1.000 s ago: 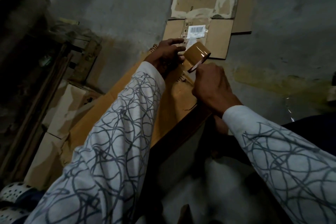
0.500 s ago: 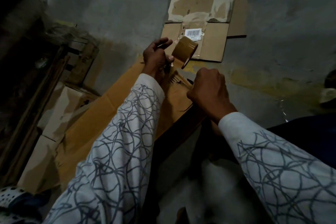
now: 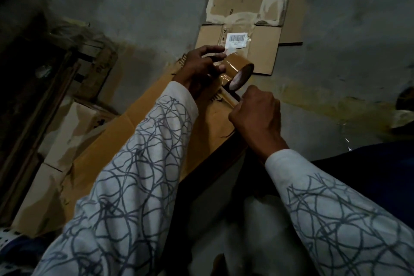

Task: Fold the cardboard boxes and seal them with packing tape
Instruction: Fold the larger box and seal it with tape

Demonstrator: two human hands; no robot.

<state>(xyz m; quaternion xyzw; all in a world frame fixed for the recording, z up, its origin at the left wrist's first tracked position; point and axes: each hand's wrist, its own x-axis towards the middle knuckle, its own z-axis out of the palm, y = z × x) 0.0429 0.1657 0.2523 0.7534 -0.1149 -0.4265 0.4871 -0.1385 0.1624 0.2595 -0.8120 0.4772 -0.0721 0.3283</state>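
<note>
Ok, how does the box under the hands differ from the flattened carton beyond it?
The near box has the left hand holding the tape roll over it; the flattened carton lies opened flat, untouched. The carton shows a barcode label and torn pale patches; the box's visible face shows neither. Both are brown cardboard.

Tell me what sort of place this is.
Probably a rough storeroom or packing area: bare concrete floor, a flattened cardboard box with a barcode label on it, and a roll of brown packing tape in the left hand.
</note>
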